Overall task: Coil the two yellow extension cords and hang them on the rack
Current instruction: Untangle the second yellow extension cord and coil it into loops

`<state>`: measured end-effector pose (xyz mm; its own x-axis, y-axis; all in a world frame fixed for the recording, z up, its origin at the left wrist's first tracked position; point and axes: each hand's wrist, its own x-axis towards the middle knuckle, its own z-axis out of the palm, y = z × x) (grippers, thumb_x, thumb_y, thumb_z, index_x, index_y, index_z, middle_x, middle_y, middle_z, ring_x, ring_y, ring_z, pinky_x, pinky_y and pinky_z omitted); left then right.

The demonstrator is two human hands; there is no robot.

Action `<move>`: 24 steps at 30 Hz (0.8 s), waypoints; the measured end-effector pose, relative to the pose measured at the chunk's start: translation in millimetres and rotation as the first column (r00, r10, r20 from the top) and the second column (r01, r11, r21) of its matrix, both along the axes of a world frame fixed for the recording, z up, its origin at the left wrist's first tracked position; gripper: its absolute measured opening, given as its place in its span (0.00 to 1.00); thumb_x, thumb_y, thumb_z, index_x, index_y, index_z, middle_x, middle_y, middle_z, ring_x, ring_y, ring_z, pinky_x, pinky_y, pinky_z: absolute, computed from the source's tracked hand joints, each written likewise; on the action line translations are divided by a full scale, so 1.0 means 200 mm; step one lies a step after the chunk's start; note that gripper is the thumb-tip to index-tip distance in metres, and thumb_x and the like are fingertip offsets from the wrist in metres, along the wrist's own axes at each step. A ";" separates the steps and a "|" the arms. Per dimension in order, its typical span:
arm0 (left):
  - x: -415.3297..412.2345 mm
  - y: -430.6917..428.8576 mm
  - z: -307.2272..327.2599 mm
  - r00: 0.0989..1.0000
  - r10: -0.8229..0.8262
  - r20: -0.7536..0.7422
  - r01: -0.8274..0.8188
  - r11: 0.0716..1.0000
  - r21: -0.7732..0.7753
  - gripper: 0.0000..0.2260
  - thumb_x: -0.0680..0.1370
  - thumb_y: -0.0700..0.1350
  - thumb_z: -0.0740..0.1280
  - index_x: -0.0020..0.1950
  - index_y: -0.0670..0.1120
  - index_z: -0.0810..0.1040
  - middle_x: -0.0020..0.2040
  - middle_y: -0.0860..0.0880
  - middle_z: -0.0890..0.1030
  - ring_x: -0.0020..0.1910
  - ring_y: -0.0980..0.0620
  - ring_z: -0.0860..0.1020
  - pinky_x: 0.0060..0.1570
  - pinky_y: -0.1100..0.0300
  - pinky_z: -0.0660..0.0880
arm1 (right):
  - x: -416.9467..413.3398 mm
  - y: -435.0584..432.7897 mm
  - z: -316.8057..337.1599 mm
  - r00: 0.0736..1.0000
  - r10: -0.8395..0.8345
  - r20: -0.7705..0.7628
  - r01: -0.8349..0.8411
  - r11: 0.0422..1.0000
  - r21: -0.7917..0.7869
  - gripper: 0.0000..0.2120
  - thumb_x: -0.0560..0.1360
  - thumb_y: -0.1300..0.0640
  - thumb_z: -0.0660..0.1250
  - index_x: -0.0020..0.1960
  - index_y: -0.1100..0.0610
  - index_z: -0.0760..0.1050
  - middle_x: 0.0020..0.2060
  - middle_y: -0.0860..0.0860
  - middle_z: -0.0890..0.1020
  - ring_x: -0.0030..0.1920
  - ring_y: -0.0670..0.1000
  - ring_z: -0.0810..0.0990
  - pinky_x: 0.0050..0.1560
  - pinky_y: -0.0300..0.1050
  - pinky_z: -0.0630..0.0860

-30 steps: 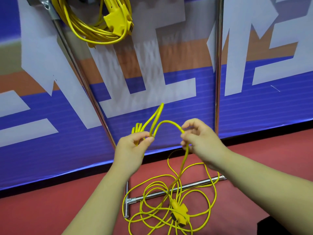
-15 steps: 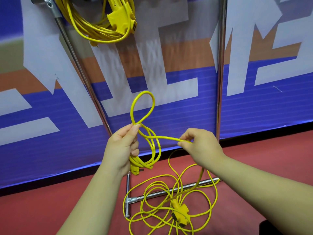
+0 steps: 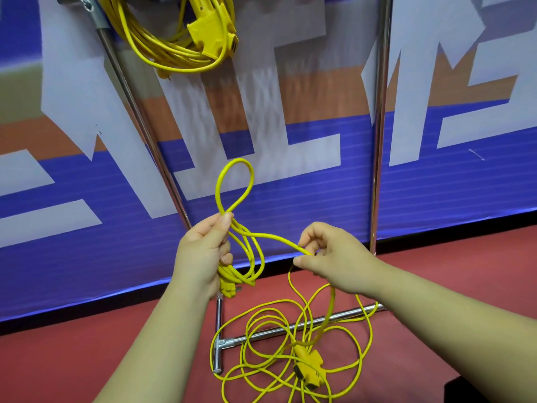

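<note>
One yellow extension cord (image 3: 174,50) hangs coiled at the top of the metal rack (image 3: 136,112), its socket block at the right of the coil. My left hand (image 3: 203,251) grips a few loops of the second yellow cord (image 3: 235,184); one loop stands above my fist, others and the plug hang below it. My right hand (image 3: 331,257) pinches the same cord a short way to the right. From there the cord drops to a loose tangle on the red floor (image 3: 87,359), where its socket block (image 3: 308,367) lies.
The rack's base bars (image 3: 261,337) lie on the floor under the tangle, and a second upright pole (image 3: 377,141) stands at the right. A blue, white and orange banner wall (image 3: 319,199) is close behind. A dark object (image 3: 491,391) sits at the bottom right corner.
My left hand turned and gathered the cord into loops that now stand above and hang below it. My right hand moved slightly right and down along the cord.
</note>
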<state>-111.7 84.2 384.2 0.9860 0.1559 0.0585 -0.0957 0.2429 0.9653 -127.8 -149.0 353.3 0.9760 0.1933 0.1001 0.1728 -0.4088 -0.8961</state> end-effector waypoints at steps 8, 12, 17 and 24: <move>-0.06 -0.13 0.03 0.999 -0.028 0.031 0.025 0.997 0.074 0.09 0.78 0.43 0.70 0.55 0.39 0.81 0.30 0.53 0.73 0.24 0.57 0.60 0.22 0.65 0.61 | 0.01 0.06 0.05 0.965 -0.224 0.133 0.238 0.966 -0.103 0.17 0.71 0.49 0.76 0.57 0.46 0.75 0.44 0.47 0.79 0.42 0.46 0.77 0.41 0.40 0.70; -0.10 -0.19 0.06 0.993 -0.109 0.041 0.107 0.992 0.066 0.07 0.77 0.44 0.70 0.50 0.42 0.82 0.31 0.51 0.69 0.25 0.56 0.60 0.21 0.65 0.61 | -0.01 0.04 0.05 0.972 -0.163 0.172 0.203 0.947 -0.251 0.24 0.72 0.47 0.75 0.66 0.47 0.73 0.59 0.48 0.77 0.55 0.49 0.78 0.55 0.43 0.73; -0.18 -0.26 0.11 0.971 -0.235 0.040 0.231 0.969 0.085 0.13 0.71 0.49 0.71 0.49 0.42 0.81 0.32 0.49 0.71 0.23 0.57 0.60 0.21 0.65 0.60 | -0.07 0.04 0.08 0.951 -0.105 0.290 0.174 0.958 -0.226 0.18 0.73 0.50 0.75 0.61 0.48 0.77 0.54 0.47 0.81 0.54 0.47 0.79 0.57 0.49 0.77; -0.26 -0.30 0.16 0.959 -0.277 0.055 0.274 0.961 0.045 0.12 0.72 0.48 0.69 0.51 0.42 0.81 0.33 0.49 0.75 0.22 0.57 0.59 0.20 0.66 0.60 | -0.14 0.03 0.11 0.894 -0.227 0.386 0.284 0.954 -0.098 0.05 0.70 0.51 0.76 0.40 0.48 0.80 0.38 0.45 0.79 0.40 0.46 0.78 0.43 0.48 0.75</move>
<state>-163.7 24.5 415.2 0.9850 -0.1245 0.1198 -0.0884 0.2330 0.9685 -156.8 -142.4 375.4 0.8933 -0.0174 0.4491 0.3478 -0.6062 -0.7152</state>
